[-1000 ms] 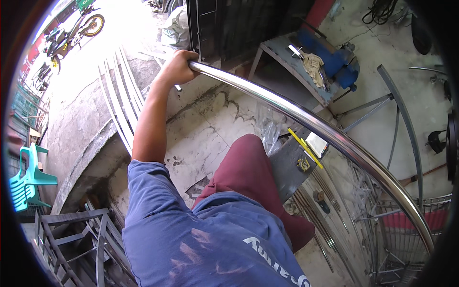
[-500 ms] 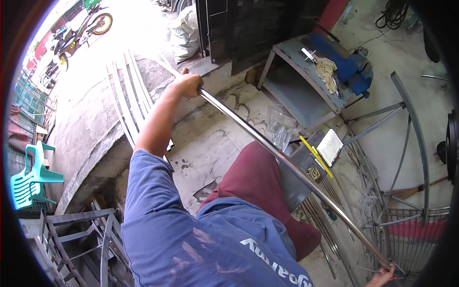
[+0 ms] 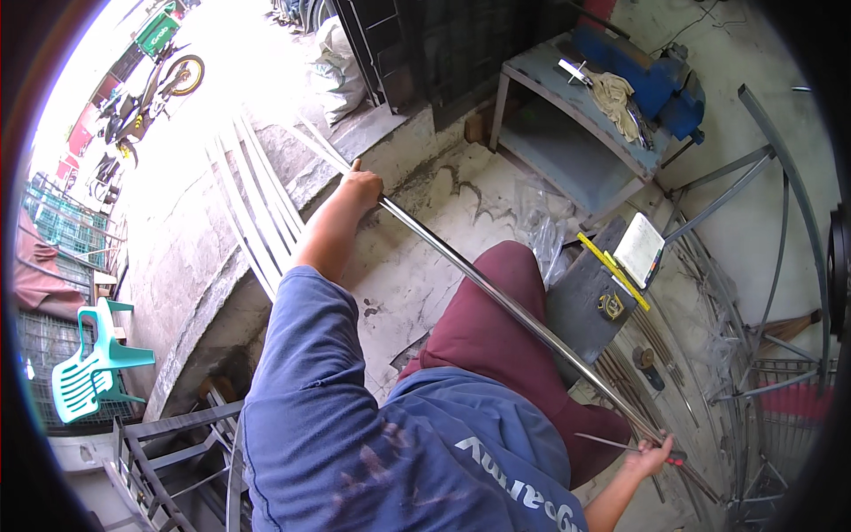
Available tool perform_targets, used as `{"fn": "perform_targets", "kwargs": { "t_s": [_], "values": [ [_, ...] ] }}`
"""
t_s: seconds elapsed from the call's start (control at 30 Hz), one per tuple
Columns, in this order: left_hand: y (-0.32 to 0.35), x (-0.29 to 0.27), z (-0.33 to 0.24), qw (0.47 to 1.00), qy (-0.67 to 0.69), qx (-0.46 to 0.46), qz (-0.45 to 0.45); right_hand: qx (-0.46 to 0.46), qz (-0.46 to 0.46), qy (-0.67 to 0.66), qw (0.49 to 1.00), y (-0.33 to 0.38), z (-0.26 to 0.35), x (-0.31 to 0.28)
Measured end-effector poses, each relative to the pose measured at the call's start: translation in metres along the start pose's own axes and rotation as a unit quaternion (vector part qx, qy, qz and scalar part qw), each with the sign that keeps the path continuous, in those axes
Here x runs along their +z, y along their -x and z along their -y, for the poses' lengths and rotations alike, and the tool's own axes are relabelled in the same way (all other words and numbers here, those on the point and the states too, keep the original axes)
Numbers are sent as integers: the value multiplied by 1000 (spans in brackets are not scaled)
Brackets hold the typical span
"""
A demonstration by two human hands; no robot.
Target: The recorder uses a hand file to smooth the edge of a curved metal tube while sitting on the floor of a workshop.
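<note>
A long shiny metal tube (image 3: 532, 324) slants across my body from upper left to lower right. My left hand (image 3: 362, 189) is closed round its upper part. Near its lower end, my right hand (image 3: 651, 456) grips a slim metal tool (image 3: 603, 441) with a red and black handle. The fingers of that hand also touch the tube. The tool's shaft points left, across the tube; its exact kind is not clear. Under the tube, beside my leg, is a dark board (image 3: 576, 309) carrying a tape measure (image 3: 610, 306), a yellow ruler (image 3: 613, 271) and a white notepad (image 3: 639, 250).
A metal bench (image 3: 541, 75) with a blue vise (image 3: 656, 84) and a cloth stands at the upper right. Curved metal framing (image 3: 778, 186) is at the right. More tubes (image 3: 253, 199) lie at the left, past a raised edge. A green chair (image 3: 93, 359) stands far left.
My right hand has moved up and inward along the tube, and the red-handled tool now shows clearly. My left hand still holds the tube. The whole view has shifted slightly.
</note>
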State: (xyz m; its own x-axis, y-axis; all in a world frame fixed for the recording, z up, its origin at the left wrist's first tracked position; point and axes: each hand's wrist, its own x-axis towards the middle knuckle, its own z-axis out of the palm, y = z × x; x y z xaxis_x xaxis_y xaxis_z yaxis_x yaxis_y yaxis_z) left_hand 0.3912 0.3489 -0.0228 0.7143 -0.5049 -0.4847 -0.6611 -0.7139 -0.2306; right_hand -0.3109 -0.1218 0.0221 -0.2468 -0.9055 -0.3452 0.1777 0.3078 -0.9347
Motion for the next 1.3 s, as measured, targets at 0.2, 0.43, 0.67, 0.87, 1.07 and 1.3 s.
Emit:
{"fn": "perform_targets", "kwargs": {
  "t_s": [0.2,0.43,0.67,0.87,1.07,1.3],
  "values": [
    [-8,50,5,998,2,-8,-68,-44,-54,103,992,-94,16,-65],
    [0,45,7,991,13,-80,-108,-43,-74,94,992,-61,3,-27],
    [32,-52,-126,972,133,152,-119,-48,-15,148,988,38,-4,71],
    [133,-95,-327,789,274,490,-247,-13,159,165,973,147,-40,126],
    [85,-70,-357,839,269,447,-157,-129,554,295,767,179,-4,94],
    [105,-104,-269,903,168,330,-219,-280,400,119,864,125,86,16]
  ]
}}
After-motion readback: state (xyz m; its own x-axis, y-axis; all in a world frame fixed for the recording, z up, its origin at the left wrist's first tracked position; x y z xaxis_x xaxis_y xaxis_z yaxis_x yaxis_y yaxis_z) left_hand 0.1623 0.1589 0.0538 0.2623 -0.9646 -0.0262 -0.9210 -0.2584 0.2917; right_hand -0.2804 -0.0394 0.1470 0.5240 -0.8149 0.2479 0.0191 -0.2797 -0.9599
